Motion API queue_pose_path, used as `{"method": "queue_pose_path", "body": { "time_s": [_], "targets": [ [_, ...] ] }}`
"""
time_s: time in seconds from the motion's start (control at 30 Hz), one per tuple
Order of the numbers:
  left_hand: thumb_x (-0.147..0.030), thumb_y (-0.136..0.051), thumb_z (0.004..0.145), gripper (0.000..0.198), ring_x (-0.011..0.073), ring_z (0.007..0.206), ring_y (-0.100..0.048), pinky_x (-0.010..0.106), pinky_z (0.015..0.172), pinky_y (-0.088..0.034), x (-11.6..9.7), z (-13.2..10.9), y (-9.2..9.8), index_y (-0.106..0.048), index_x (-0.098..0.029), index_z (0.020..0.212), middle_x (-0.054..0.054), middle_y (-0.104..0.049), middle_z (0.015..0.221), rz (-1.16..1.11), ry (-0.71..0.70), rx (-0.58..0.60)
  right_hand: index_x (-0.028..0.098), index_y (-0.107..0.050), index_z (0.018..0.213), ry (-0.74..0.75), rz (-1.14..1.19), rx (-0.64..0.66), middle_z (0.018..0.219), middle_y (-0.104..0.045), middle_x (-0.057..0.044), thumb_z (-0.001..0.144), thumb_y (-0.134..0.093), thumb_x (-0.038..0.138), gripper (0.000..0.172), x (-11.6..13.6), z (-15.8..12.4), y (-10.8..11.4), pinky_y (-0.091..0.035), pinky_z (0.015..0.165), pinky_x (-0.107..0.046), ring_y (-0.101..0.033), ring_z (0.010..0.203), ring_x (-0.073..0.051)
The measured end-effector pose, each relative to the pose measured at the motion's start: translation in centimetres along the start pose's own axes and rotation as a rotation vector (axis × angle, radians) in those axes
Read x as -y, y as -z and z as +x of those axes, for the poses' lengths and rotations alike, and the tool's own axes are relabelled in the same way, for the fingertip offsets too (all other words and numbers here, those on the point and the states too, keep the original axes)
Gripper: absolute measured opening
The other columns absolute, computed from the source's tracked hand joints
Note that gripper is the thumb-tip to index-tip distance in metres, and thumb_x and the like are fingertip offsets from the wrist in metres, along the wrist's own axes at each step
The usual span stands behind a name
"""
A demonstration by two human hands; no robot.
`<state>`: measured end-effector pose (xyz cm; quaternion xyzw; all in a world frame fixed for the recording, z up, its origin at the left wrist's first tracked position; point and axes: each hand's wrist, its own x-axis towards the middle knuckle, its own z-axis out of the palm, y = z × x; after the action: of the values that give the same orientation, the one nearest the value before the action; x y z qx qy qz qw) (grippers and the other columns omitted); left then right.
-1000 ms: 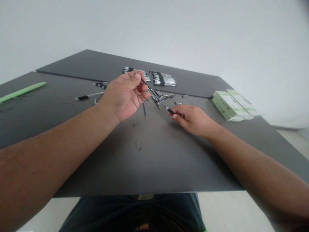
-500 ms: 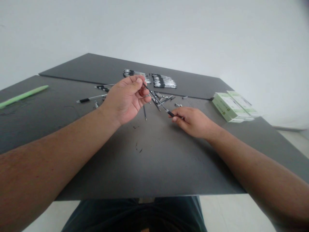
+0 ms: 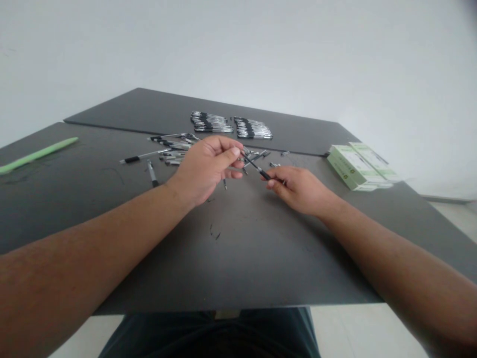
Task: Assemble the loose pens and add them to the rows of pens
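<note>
My left hand (image 3: 210, 166) pinches the far end of a thin dark pen refill (image 3: 250, 161) between thumb and fingertips. The refill slants down to the right, its lower end in a pen barrel (image 3: 265, 175) with a black grip. My right hand (image 3: 296, 188) is closed around that barrel, low over the table. Loose pen parts (image 3: 257, 155) lie behind the hands, some hidden by the left fingers. Clear barrels with black grips (image 3: 175, 157) are piled beyond my left wrist, and a single barrel (image 3: 152, 172) lies close to it.
Two rows of pens, a left row (image 3: 210, 122) and a right row (image 3: 253, 128), lie on the far table section. Green-and-white boxes (image 3: 359, 166) stand at the right. A long green pen-shaped object (image 3: 40, 155) lies at the left. Dark marks spot the grey tabletop (image 3: 238, 268).
My left hand has moved right and down, closer to my right hand. Less of the refill shows between them. The right hand has stayed nearly still.
</note>
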<state>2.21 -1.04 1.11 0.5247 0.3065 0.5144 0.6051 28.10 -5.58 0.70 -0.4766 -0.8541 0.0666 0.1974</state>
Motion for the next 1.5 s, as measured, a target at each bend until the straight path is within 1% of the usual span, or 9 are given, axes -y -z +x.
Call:
{"method": "queue_pose_path", "body": {
  "time_s": [0.17, 0.33, 0.47, 0.67, 0.83, 1.0, 1.1, 1.2, 1.5],
  "targets": [
    [-0.019, -0.084, 0.093, 0.01, 0.0154, 0.08, -0.075, 0.025, 0.063, -0.068, 1.9, -0.9, -0.5, -0.08, -0.016, 0.101, 0.005, -0.078, 0.095, 0.162, -0.036, 0.144, 0.021, -0.08, 0.117, 0.036, 0.014, 0.009, 0.104, -0.085, -0.009, 0.108, -0.059, 0.027, 0.024, 0.3, -0.1, 0.0, -0.053, 0.084, -0.034, -0.076, 0.095, -0.025],
    [-0.021, -0.08, 0.096, 0.012, 0.0154, 0.075, -0.076, 0.027, 0.068, -0.07, 2.5, -0.8, -0.2, -0.085, -0.017, 0.106, 0.003, -0.078, 0.085, 0.288, -0.055, 0.2, 0.021, -0.081, 0.117, 0.051, 0.008, 0.026, 0.105, -0.085, -0.01, 0.109, -0.059, 0.028, 0.024, 0.6, -0.2, 0.0, -0.053, 0.086, -0.034, -0.077, 0.097, -0.026],
    [-0.02, -0.08, 0.096, 0.015, 0.0145, 0.072, -0.076, 0.026, 0.069, -0.069, 2.5, -0.8, -0.2, -0.086, -0.016, 0.108, 0.003, -0.079, 0.083, 0.288, -0.044, 0.202, 0.022, -0.08, 0.116, 0.032, 0.024, 0.037, 0.105, -0.085, -0.009, 0.108, -0.059, 0.028, 0.023, 0.8, -0.1, 0.1, -0.052, 0.085, -0.033, -0.076, 0.096, -0.025],
    [-0.015, -0.079, 0.092, 0.016, 0.0165, 0.081, -0.078, 0.027, 0.066, -0.068, 2.0, -0.7, -0.1, -0.083, -0.016, 0.107, 0.009, -0.084, 0.109, 0.249, -0.013, 0.165, 0.022, -0.079, 0.107, -0.054, 0.099, -0.039, 0.096, -0.083, -0.006, 0.11, -0.06, 0.037, 0.024, 0.6, -0.1, 0.9, -0.052, 0.08, -0.033, -0.075, 0.086, -0.023],
    [-0.024, -0.085, 0.091, 0.017, 0.0167, 0.068, -0.073, 0.026, 0.059, -0.061, 1.7, 0.7, 1.4, -0.082, -0.018, 0.107, 0.006, -0.081, 0.088, 0.446, -0.053, 0.054, 0.024, -0.081, 0.111, -0.17, 0.135, -0.174, 0.1, -0.087, -0.007, 0.111, -0.06, 0.058, 0.04, -0.4, -0.1, 1.2, -0.057, 0.084, -0.038, -0.078, 0.089, -0.027],
    [-0.026, -0.076, 0.091, 0.018, 0.0209, 0.078, -0.073, 0.033, 0.08, -0.062, 1.2, 2.0, 3.3, -0.086, -0.022, 0.106, 0.005, -0.082, 0.087, 0.9, -0.273, 0.03, 0.024, -0.082, 0.124, -0.208, 0.185, -0.244, 0.101, -0.087, -0.008, 0.111, -0.059, 0.068, 0.051, -1.5, -0.2, 1.1, -0.061, 0.085, -0.041, -0.08, 0.089, -0.027],
    [-0.021, -0.069, 0.087, 0.027, 0.0234, 0.086, -0.077, 0.036, 0.09, -0.062, 0.7, 2.5, 4.1, -0.087, -0.022, 0.107, 0.006, -0.085, 0.096, 1.077, -0.305, 0.13, 0.024, -0.083, 0.122, -0.21, 0.186, -0.238, 0.101, -0.087, -0.009, 0.11, -0.06, 0.07, 0.053, -1.5, -0.2, 1.1, -0.062, 0.085, -0.042, -0.08, 0.087, -0.028],
    [-0.02, -0.065, 0.086, 0.032, 0.0256, 0.094, -0.079, 0.039, 0.098, -0.061, 0.4, 3.0, 4.7, -0.087, -0.022, 0.109, 0.007, -0.086, 0.102, 1.17, -0.311, 0.21, 0.023, -0.083, 0.118, -0.218, 0.177, -0.235, 0.101, -0.087, -0.01, 0.109, -0.062, 0.072, 0.054, -1.3, -0.3, 1.3, -0.062, 0.084, -0.042, -0.08, 0.087, -0.028],
    [-0.031, -0.067, 0.093, 0.027, 0.0286, 0.098, -0.078, 0.045, 0.105, -0.06, 0.7, 2.8, 4.7, -0.087, -0.023, 0.11, 0.009, -0.085, 0.105, 1.22, -0.323, 0.2, 0.024, -0.082, 0.124, -0.293, 0.197, -0.393, 0.103, -0.086, -0.011, 0.107, -0.066, 0.069, 0.05, -4.8, -0.4, 2.4, -0.066, 0.078, -0.043, -0.08, 0.085, -0.028]
  ]
}}
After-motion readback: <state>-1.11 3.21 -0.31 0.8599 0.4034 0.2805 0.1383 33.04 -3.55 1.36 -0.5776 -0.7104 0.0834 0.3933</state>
